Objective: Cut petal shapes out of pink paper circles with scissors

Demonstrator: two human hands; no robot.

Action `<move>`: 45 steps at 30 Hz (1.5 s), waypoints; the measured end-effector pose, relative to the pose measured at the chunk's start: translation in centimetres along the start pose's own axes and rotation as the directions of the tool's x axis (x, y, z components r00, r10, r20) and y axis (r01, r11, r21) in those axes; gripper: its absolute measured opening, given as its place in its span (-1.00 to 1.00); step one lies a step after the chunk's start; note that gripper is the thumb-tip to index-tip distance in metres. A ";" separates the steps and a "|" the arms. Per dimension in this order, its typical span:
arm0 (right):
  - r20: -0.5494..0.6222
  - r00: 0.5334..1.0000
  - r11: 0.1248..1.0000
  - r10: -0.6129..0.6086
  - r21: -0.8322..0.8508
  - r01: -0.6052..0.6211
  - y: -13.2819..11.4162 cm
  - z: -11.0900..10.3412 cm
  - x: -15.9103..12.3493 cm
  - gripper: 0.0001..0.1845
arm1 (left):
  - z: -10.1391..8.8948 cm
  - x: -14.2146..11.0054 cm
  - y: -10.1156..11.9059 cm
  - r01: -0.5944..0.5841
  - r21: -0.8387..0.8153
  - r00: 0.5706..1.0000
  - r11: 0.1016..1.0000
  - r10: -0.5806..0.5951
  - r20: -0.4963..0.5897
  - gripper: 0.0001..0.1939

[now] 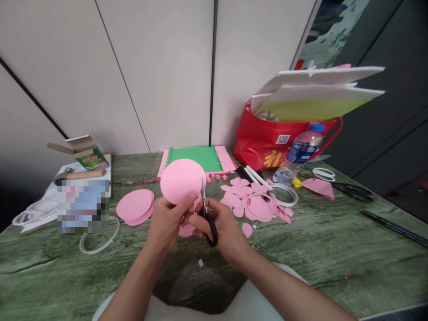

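Note:
A round pink paper disc (182, 180) is pinched in my left hand (169, 218), thumb on its face and held up above the table. My right hand (219, 225) is closed on black-handled scissors (210, 227), whose blades point up along the disc's right edge. Whether the blades are cutting into the paper I cannot tell. More pink discs (135, 207) lie on the table to the left. Pink flower cut-outs and paper pieces (236, 194) are heaped to the right. Part of another pink piece (186, 230) shows beneath my hands.
Behind my hands lies a green sheet (192, 159) with pink paper. At the back right stand a red bag (254, 138) and a water bottle (302, 151). Rolls of tape (284, 195) lie on either side. Another pair of scissors (349, 189) is at the right.

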State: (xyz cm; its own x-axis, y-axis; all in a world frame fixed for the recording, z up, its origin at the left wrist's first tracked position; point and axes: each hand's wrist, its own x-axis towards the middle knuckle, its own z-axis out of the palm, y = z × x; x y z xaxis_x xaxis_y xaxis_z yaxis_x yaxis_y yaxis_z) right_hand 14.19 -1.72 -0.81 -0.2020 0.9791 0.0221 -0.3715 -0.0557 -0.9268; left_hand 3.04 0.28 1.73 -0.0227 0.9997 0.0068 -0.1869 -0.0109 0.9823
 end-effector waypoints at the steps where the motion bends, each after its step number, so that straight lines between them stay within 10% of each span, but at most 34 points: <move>1: 0.001 1.000 1.000 -0.004 0.002 0.004 0.1 0.0 0.1 -0.63 | -0.1 0.0 -0.1 0.002 0.010 1.000 1.000 -0.002 -0.009 -0.70; 45: -0.028 0.992 0.991 -0.122 -0.057 0.120 -0.3 -0.4 0.5 -0.62 | -0.2 0.0 0.1 -0.147 0.044 0.989 0.988 0.146 0.023 -0.73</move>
State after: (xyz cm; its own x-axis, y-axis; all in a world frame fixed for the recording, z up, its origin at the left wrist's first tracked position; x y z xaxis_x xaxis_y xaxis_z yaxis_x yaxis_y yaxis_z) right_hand 14.63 -1.16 -0.65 -0.1300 0.9837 0.1241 -0.3411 0.0731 -0.9372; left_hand 2.80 0.30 1.76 -0.0275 0.9877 0.1542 -0.1381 -0.1566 0.9780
